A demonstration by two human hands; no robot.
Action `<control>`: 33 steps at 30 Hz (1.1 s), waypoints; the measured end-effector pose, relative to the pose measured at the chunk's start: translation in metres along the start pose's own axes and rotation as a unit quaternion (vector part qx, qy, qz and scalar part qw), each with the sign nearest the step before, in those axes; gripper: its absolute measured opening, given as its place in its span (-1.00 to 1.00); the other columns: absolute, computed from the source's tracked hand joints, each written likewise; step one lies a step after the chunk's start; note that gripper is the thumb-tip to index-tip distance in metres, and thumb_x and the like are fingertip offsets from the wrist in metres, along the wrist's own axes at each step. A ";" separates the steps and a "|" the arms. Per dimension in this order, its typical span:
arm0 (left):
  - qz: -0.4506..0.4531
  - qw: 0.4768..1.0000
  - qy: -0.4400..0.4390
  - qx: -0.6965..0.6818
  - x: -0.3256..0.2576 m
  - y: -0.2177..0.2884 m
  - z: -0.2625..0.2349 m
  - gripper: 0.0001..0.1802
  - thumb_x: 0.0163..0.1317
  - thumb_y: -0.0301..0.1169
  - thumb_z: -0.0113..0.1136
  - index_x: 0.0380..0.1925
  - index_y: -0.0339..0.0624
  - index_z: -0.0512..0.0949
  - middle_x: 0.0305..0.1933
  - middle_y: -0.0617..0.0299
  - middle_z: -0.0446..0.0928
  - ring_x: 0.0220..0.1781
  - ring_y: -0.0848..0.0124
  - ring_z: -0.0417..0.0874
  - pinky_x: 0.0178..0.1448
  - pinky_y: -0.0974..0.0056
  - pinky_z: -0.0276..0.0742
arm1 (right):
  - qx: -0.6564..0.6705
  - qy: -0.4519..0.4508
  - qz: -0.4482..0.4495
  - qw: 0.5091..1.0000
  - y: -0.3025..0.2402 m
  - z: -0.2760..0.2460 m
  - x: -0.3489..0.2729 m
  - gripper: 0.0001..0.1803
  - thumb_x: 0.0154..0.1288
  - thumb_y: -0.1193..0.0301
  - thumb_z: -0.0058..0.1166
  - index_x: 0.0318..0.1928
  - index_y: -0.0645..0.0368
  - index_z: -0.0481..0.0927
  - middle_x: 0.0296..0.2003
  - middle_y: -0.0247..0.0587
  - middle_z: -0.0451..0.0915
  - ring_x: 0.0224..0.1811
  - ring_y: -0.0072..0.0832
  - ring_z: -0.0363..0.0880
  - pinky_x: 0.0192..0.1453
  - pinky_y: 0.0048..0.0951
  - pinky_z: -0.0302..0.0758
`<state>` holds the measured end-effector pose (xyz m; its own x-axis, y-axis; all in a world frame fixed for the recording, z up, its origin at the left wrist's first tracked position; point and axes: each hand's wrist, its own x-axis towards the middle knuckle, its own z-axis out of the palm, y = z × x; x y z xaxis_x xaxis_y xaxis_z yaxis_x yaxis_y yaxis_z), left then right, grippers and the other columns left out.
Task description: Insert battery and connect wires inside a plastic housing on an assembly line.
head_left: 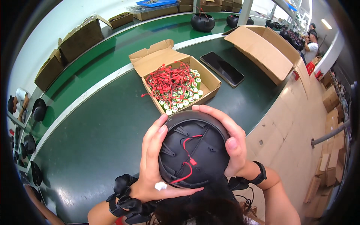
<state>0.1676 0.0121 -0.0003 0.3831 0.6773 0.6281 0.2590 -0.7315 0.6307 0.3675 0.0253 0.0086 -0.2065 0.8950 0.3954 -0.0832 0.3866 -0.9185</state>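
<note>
In the head view, the black shell (pixel 206 170) is gripped from both sides by the left hand (pixel 150 170) and right hand (pixel 237 150), near the worktop's (pixel 101 150) right edge. If the shell were tilted, the loose red lead (pixel 191 170) could be snagged; if either grip were slackened, the shell could be dropped.

The table (pixel 105 131) is dark green, and its top shines in spots. A white strip (pixel 92 89) runs between it and a long green counter (pixel 122 42). The wall (pixel 45 41) at the left is white. The floor (pixel 277 138) at the right is tan. 1 post (pixel 244 14) stands at the back. High on the right, 1 light (pixel 326 24) glows.
</note>
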 end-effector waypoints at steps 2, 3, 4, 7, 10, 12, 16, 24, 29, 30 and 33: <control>0.021 0.999 -0.005 0.026 -0.001 -0.001 0.000 0.54 -0.57 -0.07 0.73 0.41 -0.25 -0.10 0.40 -0.32 -0.01 0.43 -0.11 0.17 0.41 -0.07 0.21 | -0.019 0.002 -0.019 1.000 0.002 -0.001 -0.001 -0.01 0.27 -0.24 -0.22 0.24 0.57 0.22 0.22 0.23 0.35 0.22 -0.19 0.45 0.31 -0.28 0.35; 0.023 0.999 -0.004 0.025 -0.001 -0.002 0.002 0.54 -0.57 -0.07 0.73 0.41 -0.25 -0.10 0.40 -0.32 -0.01 0.43 -0.11 0.17 0.41 -0.07 0.21 | -0.020 0.003 -0.020 1.000 0.004 -0.001 -0.002 -0.01 0.27 -0.24 -0.22 0.24 0.57 0.22 0.22 0.23 0.35 0.22 -0.19 0.45 0.31 -0.28 0.35; 0.024 1.000 0.007 0.003 -0.002 -0.003 0.004 0.46 -0.52 -0.10 0.71 0.40 -0.24 -0.04 0.38 -0.33 0.03 0.41 -0.13 0.20 0.39 -0.07 0.23 | -0.013 0.010 -0.046 0.999 0.007 -0.001 -0.004 -0.13 0.27 -0.09 -0.16 0.22 0.55 0.26 0.18 0.23 0.39 0.21 -0.17 0.46 0.30 -0.28 0.34; 0.001 0.999 -0.004 -0.037 -0.003 -0.011 0.003 0.39 -0.48 -0.12 0.69 0.38 -0.24 0.02 0.37 -0.33 0.07 0.40 -0.14 0.21 0.38 -0.07 0.23 | 0.005 0.007 -0.039 0.999 0.015 -0.001 -0.006 -0.28 0.28 0.08 -0.11 0.20 0.52 0.29 0.17 0.22 0.40 0.22 -0.13 0.43 0.30 -0.30 0.30; -0.026 0.996 -0.043 -0.067 -0.001 -0.019 0.001 0.41 -0.49 -0.11 0.70 0.38 -0.27 0.01 0.38 -0.28 0.07 0.43 -0.11 0.17 0.41 -0.05 0.19 | 0.017 0.013 -0.003 1.000 0.019 -0.007 -0.009 -0.34 0.31 0.14 -0.08 0.23 0.44 0.28 0.21 0.18 0.35 0.28 -0.10 0.36 0.34 -0.29 0.24; -0.017 0.997 -0.050 -0.064 0.000 -0.021 0.001 0.42 -0.50 -0.11 0.70 0.39 -0.27 0.01 0.38 -0.28 0.07 0.43 -0.11 0.17 0.42 -0.04 0.17 | -0.113 -0.050 -0.040 0.992 0.013 -0.020 -0.003 -0.40 0.29 0.21 0.00 0.20 0.40 0.33 0.21 0.19 0.34 0.28 -0.13 0.34 0.35 -0.25 0.22; -0.034 0.996 -0.062 -0.058 0.001 -0.020 -0.001 0.42 -0.50 -0.10 0.70 0.39 -0.26 0.01 0.39 -0.23 0.09 0.43 -0.09 0.16 0.44 -0.05 0.12 | -0.327 -0.141 -0.139 0.924 -0.014 -0.039 0.029 -0.58 -0.01 0.39 0.31 -0.07 0.18 0.62 0.16 0.00 0.43 0.30 -0.16 0.32 0.25 -0.21 0.31; -0.034 0.996 -0.066 -0.058 0.003 -0.019 0.000 0.40 -0.48 -0.09 0.69 0.39 -0.26 0.02 0.38 -0.19 0.11 0.44 -0.06 0.15 0.45 -0.04 0.10 | -0.267 -0.272 -0.223 0.897 -0.032 -0.026 0.059 -0.85 0.01 0.50 0.24 -0.33 0.15 0.63 -0.29 -0.24 0.56 -0.17 -0.23 0.51 -0.07 -0.27 0.48; -0.026 0.996 -0.064 -0.062 0.003 -0.020 -0.001 0.39 -0.47 -0.10 0.68 0.38 -0.26 0.02 0.38 -0.19 0.10 0.44 -0.06 0.15 0.45 -0.03 0.10 | -0.311 -0.213 -0.260 0.889 -0.045 -0.029 0.064 -0.89 -0.04 0.50 0.33 -0.42 0.18 0.70 -0.54 -0.32 0.57 -0.48 -0.39 0.52 -0.38 -0.45 0.43; -0.028 0.995 -0.067 -0.066 0.003 -0.020 -0.001 0.39 -0.47 -0.11 0.69 0.38 -0.25 0.02 0.39 -0.19 0.09 0.44 -0.06 0.15 0.45 -0.03 0.10 | -0.302 -0.204 -0.264 0.893 -0.044 -0.028 0.063 -0.88 -0.05 0.50 0.34 -0.41 0.18 0.70 -0.55 -0.32 0.57 -0.50 -0.41 0.51 -0.40 -0.46 0.42; -0.027 0.995 -0.074 -0.068 0.004 -0.018 0.000 0.39 -0.47 -0.12 0.69 0.39 -0.22 0.02 0.40 -0.20 0.07 0.45 -0.06 0.14 0.45 -0.04 0.10 | -0.291 -0.172 -0.277 0.899 -0.038 -0.027 0.061 -0.88 -0.05 0.50 0.34 -0.40 0.19 0.71 -0.55 -0.31 0.58 -0.53 -0.43 0.50 -0.43 -0.46 0.40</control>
<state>0.1644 0.0277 -0.0089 0.5014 0.6887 0.5237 0.1645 -0.6702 0.7238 0.3843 0.0707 0.0680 -0.5883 0.4456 0.6748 0.2373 0.8929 -0.3827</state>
